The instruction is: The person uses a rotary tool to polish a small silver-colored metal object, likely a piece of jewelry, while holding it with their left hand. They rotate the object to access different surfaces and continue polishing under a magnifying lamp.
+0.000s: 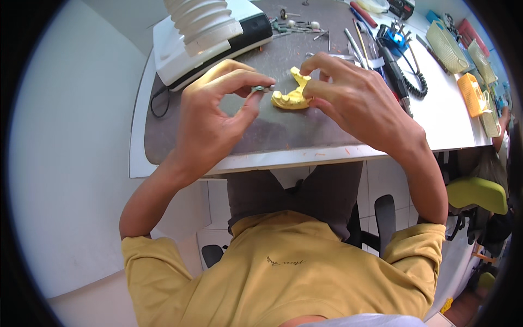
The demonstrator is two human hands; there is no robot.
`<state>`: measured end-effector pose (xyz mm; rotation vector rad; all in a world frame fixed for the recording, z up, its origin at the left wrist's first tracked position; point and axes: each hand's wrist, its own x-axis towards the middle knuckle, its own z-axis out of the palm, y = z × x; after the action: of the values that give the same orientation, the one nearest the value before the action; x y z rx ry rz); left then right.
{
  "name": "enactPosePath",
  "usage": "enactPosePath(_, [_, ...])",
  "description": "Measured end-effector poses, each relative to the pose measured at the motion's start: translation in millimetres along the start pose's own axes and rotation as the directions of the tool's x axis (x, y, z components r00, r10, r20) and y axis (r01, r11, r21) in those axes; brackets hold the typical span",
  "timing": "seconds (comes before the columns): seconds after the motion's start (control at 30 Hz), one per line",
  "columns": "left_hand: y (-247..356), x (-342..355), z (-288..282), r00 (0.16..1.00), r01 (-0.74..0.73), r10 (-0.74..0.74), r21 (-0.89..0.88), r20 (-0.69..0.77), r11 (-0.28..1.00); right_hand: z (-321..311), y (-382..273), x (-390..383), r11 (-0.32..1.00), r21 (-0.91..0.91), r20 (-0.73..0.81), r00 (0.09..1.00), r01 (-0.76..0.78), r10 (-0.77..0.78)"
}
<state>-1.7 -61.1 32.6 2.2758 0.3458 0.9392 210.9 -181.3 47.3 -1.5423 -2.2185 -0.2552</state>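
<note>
Over the table's near part, my left hand [215,109] is closed in a pinch, thumb against forefinger. Between their tips is a small greenish-grey metal piece [262,88], too small to tell its exact kind. Just right of it stands a yellow dental cast [292,100], curved, with tooth shapes along its front. My right hand [351,95] grips this cast from the right, the thumb at its lower side and the fingers bent over it. The hand hides the right part of the cast. The metal piece is close to the cast's left end.
A white machine with a ribbed hose [199,24] stands at the back left. Small rotary bits [299,25] lie scattered behind the cast. On the right are a dark handpiece [396,76], a blue bit holder [393,38], slim tools and baskets [447,46].
</note>
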Motion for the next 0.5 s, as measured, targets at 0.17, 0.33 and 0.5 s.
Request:
enactPosePath(0.17, [5, 7, 16, 0.994, -0.075, 0.064, 0.121, 0.09, 0.99, 5, -9, -27, 0.965, 0.147, -0.151, 0.959, -0.217, 0.239])
enactPosePath(0.33, [0, 14, 19, 0.983, -0.108, 0.08, 0.172, 0.162, 0.979, 9, -15, -46, 0.912, 0.294, -0.224, 0.907, -0.286, 0.357])
enactPosePath(0.5, [-3, 13, 20, 0.979, -0.077, 0.053, 0.12, 0.196, 0.99, 16, -17, -50, 0.873, 0.382, -0.25, 0.876, -0.302, 0.412])
